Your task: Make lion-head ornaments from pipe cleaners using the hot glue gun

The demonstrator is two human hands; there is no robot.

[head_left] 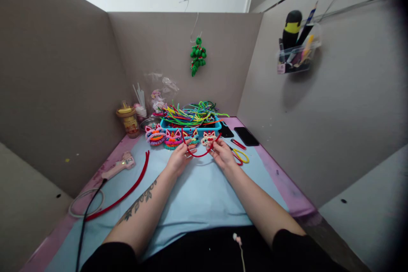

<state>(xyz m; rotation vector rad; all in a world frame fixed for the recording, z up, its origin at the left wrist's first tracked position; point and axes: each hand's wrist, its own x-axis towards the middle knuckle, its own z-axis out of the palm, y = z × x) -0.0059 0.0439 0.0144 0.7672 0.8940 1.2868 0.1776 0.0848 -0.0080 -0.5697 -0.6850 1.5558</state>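
My left hand (180, 158) and my right hand (223, 154) both pinch a red pipe cleaner (200, 153) that sags in a curve between them over the light blue mat (197, 195). Just behind my fingers stands a row of small fuzzy animal-face figures (174, 137) made of coloured pipe cleaners. Behind those sits a blue tray (190, 126) heaped with pipe cleaners of many colours.
A pink glue gun (118, 167) with a black cord and a long red pipe cleaner (127, 191) lie at the left. Yellow-handled scissors (239, 155), a red tool and a black phone (246, 136) lie at the right. Cardboard walls enclose the desk; a green ornament (198, 56) hangs at the back.
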